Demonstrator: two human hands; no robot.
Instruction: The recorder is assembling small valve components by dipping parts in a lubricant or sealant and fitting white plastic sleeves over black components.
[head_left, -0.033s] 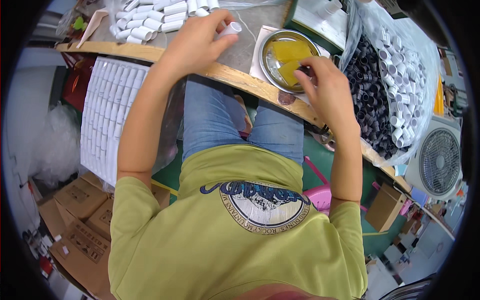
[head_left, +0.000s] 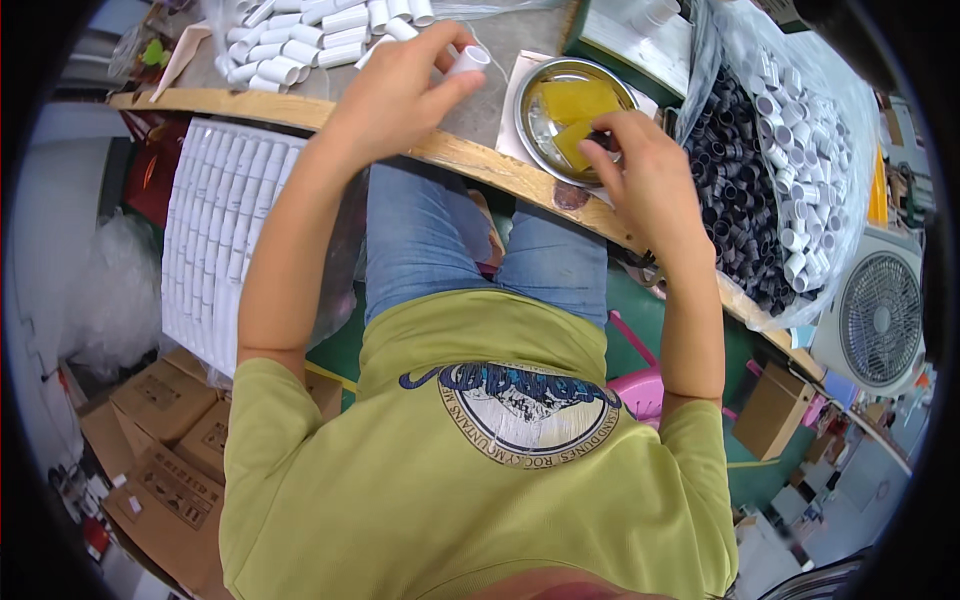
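My left hand (head_left: 395, 95) is closed around a short white plastic tube (head_left: 468, 62), whose open end faces up and right. The hand hovers over the workbench near its front edge. My right hand (head_left: 650, 170) is at the right rim of a round steel bowl (head_left: 527, 135), pinching a small dark fitting (head_left: 603, 143) mostly hidden by the fingers. Inside the bowl lie yellow sponge-like pads (head_left: 578, 100), close by the dark fitting; whether it touches them I cannot tell.
White tubes (head_left: 300, 42) are heaped at the back left. To the right lie black fittings (head_left: 740, 190) and white short fittings (head_left: 800, 180) in clear plastic. A green-sided box (head_left: 640, 50) stands behind the bowl. The bench's wooden edge (head_left: 480, 163) runs before me; a fan (head_left: 880, 315) stands right.
My left hand has shifted slightly right with the white tube. My right hand has moved slightly left and up with the dark fitting.
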